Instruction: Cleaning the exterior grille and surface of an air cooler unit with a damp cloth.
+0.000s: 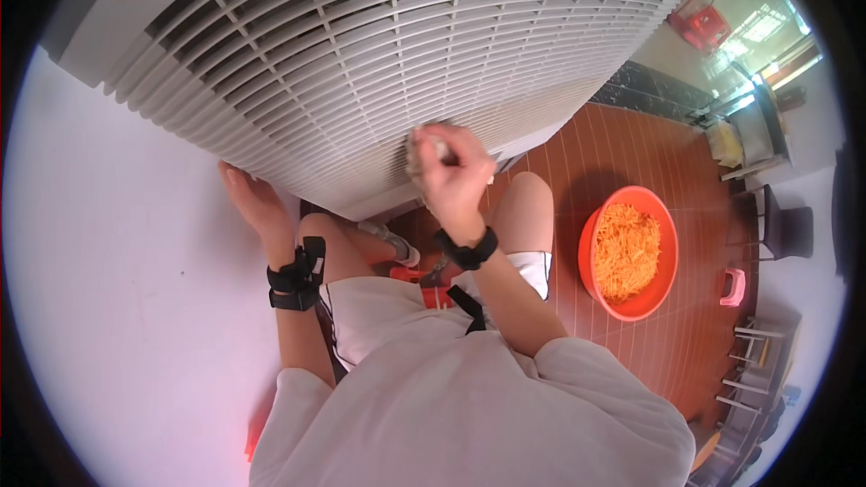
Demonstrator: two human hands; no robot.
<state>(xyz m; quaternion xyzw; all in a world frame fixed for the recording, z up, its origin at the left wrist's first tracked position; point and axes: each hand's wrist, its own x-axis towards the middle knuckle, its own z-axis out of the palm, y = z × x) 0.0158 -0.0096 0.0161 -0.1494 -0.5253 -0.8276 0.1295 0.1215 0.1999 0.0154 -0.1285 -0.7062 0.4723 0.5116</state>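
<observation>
A large white slatted grille [406, 61], apparently the front of an air conditioner, fills the space before me. My right hand [457, 172] is at its lower part, fingers curled around a crumpled greyish-white cloth [414, 161]. The cloth lies against the slats and is mostly hidden by my fingers. By the grille's left edge, next to the white wall [135, 270], my left hand [254, 206] rests with fingers extended. I see nothing held in it, though some fingers are partly hidden.
On the brown floor [575, 149] to my right stands a red basin [587, 270] of orange shreds [626, 253], apparently carrot. Farther right are a pink stool [733, 287], a dark chair [788, 231] and several benches. A red stool [707, 27] stands beyond the grille.
</observation>
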